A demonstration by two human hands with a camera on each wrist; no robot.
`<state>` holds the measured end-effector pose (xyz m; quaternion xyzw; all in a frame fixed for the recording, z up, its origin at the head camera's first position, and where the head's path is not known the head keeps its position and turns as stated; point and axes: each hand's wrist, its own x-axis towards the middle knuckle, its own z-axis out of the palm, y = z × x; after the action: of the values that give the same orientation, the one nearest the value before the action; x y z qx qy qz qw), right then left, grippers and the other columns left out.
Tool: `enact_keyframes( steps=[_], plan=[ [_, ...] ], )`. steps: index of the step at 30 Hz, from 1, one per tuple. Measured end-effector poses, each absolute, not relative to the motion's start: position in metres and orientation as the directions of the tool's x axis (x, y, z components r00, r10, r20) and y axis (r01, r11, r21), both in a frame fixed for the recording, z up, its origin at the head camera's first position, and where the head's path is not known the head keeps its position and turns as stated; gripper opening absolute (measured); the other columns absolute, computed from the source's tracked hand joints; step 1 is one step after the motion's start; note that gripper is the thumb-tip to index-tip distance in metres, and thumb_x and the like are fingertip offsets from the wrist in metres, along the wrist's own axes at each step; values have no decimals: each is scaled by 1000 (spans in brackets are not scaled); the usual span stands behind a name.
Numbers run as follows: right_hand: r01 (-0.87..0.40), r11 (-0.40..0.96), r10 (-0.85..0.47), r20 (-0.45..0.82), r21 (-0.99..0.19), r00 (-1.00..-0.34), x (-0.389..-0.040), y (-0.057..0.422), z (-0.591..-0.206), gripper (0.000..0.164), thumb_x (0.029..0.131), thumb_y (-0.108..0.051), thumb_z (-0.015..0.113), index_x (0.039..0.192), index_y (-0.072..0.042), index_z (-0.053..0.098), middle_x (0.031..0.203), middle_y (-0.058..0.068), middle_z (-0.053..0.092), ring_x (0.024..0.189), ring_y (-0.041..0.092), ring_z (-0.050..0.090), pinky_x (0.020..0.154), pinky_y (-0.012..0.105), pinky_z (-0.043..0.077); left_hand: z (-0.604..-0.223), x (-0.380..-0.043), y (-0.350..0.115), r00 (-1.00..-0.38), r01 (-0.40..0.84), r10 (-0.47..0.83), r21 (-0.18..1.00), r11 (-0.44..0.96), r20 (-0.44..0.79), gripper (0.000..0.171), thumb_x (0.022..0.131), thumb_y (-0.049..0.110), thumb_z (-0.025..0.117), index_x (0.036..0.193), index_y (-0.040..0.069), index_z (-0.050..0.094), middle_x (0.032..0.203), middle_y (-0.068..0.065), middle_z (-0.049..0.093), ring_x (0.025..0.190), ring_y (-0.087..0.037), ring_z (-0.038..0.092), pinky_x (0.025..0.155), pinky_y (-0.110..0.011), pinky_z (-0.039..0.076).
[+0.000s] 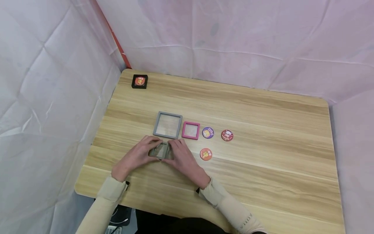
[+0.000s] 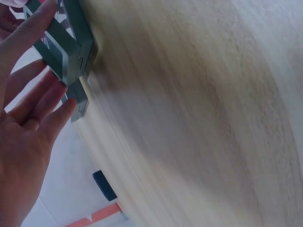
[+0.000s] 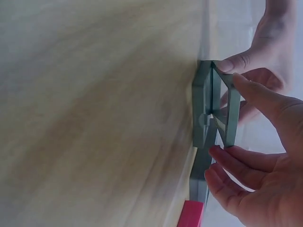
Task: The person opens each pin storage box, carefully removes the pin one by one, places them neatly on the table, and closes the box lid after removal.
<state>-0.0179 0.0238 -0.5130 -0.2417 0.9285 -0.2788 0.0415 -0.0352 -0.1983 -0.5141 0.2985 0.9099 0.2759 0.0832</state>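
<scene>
Both hands are at a small grey-green hinged display frame [image 1: 160, 151] near the table's front left. In the right wrist view, its two halves [image 3: 198, 113] stand partly apart, one flat on the table and the other tilted up. My left hand [image 1: 139, 154] holds the frame's left side between thumb and fingers. At the right side, my right hand [image 1: 185, 159] pinches the raised half by its edges, thumb and fingers at opposite corners. The left wrist view shows the left fingers along the frame's edge [image 2: 73, 56]. Fingers hide parts of the frame.
Just behind lies a larger grey frame [image 1: 155, 125], with a pink frame [image 1: 183, 130] beside it. Rightward are three round badges: purple [image 1: 208, 132], red [image 1: 227, 135] and orange [image 1: 205, 154]. A black frame [image 1: 133, 82] holding an orange badge stands at the back left corner.
</scene>
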Motion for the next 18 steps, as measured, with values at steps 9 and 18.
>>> enact_keyframes(
  steps=[9, 18],
  plan=[
    [-416, 762, -455, 46, -497, -889, -14, 27, -525, 73, 77, -42, 86, 130, 0, 60, 125, 14, 64, 108, 28, 54, 85, 42, 52, -518, -34, -191, -810, 511, 586, 482, 712, -6, 74, 67, 19, 94, 133, 0, 66, 132, -11, 62, 119, -24, 55, 98, -37, 59],
    [-384, 777, -441, 4, -499, -897, -12, 25, -529, 73, 79, -42, 84, 134, -1, 59, 129, 13, 61, 113, 28, 53, 87, 42, 51, -520, -33, -189, -812, 527, 584, 437, 729, 6, 76, 67, 22, 94, 134, 1, 66, 130, -10, 62, 111, -20, 54, 90, -33, 60]
  ],
)
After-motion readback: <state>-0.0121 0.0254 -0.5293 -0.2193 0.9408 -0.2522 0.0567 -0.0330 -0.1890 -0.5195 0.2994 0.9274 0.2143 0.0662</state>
